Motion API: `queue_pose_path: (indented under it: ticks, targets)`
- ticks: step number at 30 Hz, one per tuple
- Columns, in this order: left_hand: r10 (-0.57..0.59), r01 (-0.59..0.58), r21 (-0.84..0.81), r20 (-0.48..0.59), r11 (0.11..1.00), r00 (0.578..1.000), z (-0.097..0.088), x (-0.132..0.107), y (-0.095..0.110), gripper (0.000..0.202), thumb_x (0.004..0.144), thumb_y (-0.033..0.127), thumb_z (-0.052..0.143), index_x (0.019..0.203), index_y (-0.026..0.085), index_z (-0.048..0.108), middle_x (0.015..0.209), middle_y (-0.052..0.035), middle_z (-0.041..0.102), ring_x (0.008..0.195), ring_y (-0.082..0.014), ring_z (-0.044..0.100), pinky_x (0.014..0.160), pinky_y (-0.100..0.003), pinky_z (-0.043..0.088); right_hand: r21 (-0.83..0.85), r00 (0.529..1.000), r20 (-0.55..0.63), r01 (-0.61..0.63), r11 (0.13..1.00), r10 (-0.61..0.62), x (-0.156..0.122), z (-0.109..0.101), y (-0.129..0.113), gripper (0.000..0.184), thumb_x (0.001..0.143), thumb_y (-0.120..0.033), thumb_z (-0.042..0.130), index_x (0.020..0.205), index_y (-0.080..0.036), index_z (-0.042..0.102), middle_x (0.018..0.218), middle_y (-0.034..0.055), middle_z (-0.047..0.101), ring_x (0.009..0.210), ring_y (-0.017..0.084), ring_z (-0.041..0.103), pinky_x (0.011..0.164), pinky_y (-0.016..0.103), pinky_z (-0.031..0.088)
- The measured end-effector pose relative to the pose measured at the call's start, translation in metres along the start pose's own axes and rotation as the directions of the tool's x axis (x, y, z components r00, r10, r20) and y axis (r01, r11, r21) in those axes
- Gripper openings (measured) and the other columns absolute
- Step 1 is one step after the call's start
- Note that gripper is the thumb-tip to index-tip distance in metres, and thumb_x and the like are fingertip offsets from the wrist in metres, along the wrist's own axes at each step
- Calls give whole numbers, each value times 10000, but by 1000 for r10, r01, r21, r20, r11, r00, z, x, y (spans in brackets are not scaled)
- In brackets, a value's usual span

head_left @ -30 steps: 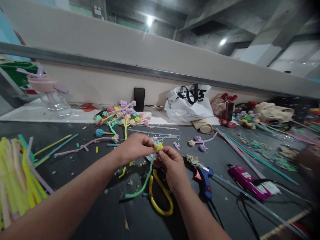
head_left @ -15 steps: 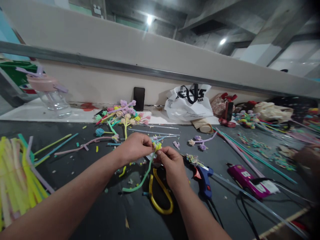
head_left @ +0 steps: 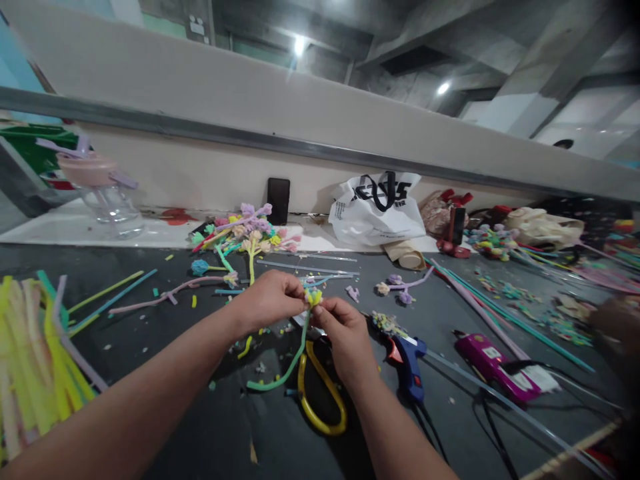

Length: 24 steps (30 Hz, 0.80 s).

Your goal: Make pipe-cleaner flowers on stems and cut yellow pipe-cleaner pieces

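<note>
Both my hands meet over the dark table and pinch one pipe-cleaner flower. Its small yellow head (head_left: pixel 314 297) sits between my fingertips. My left hand (head_left: pixel 269 299) grips it from the left, my right hand (head_left: pixel 343 333) from the right. Its green stem (head_left: pixel 285 370) hangs down and curls onto the table. Right below my right hand lie scissors with yellow handles (head_left: pixel 320 393).
A blue glue gun (head_left: pixel 406 357) and a magenta one (head_left: pixel 493 363) lie right of my hands, cords trailing. Finished flowers (head_left: pixel 245 233) are heaped behind; a bundle of pipe cleaners (head_left: pixel 35 353) lies at left. A white bag (head_left: pixel 377 210), a phone (head_left: pixel 278 198) and a jar (head_left: pixel 103 193) line the back.
My hands have stayed almost still, working the flower head. The green stem has swung slightly on the table.
</note>
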<state>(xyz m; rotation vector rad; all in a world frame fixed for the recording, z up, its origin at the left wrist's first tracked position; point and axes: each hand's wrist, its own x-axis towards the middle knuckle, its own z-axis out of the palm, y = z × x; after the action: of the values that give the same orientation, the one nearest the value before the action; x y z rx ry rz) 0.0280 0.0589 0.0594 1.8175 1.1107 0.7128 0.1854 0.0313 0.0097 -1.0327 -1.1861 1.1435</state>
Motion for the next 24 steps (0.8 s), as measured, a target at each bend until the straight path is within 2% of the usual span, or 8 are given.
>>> queue_pose_path:
  ticks: [4, 9, 15, 20, 24]
  targets:
    - [31, -32, -51, -7, 998, 999, -3, 0, 2, 158, 664, 281, 537, 606, 137, 567, 525, 57, 418, 493, -74, 356, 460, -187, 258, -59, 999, 18, 29, 998, -28, 0, -3, -3, 82, 684, -272, 661, 694, -191, 659, 665, -4, 612, 631, 133, 513, 599, 246, 392]
    - [44, -45, -40, -33, 998, 998, -4, -1, 5, 172, 658, 307, 558, 613, 141, 575, 550, 52, 442, 516, -81, 377, 471, -186, 278, -117, 997, -10, 79, 990, -81, -1, -3, -7, 68, 675, -246, 673, 731, -209, 686, 655, -5, 619, 640, 143, 524, 601, 253, 395]
    - [64, -64, -34, -5, 997, 998, -2, 0, 2, 169, 668, 295, 552, 616, 139, 588, 546, 51, 438, 520, -81, 373, 479, -187, 279, -179, 995, -6, 102, 978, -105, 2, -4, -7, 93, 674, -241, 670, 755, -220, 709, 748, 15, 660, 731, 175, 555, 674, 280, 417]
    - [70, -70, -32, 30, 997, 997, -3, -1, 3, 205, 688, 315, 537, 660, 135, 632, 543, 43, 470, 522, -85, 393, 486, -188, 285, -34, 999, 32, 10, 999, -9, 4, -5, -1, 144, 679, -275, 670, 801, -211, 714, 767, 14, 673, 743, 172, 571, 707, 296, 432]
    - [74, -72, -47, 48, 996, 996, -4, -2, 3, 222, 708, 311, 525, 704, 133, 658, 566, 34, 512, 546, -93, 431, 510, -191, 310, 141, 995, 47, -98, 985, 93, 3, -4, 2, 148, 668, -278, 690, 779, -181, 702, 665, 5, 649, 613, 139, 559, 639, 281, 442]
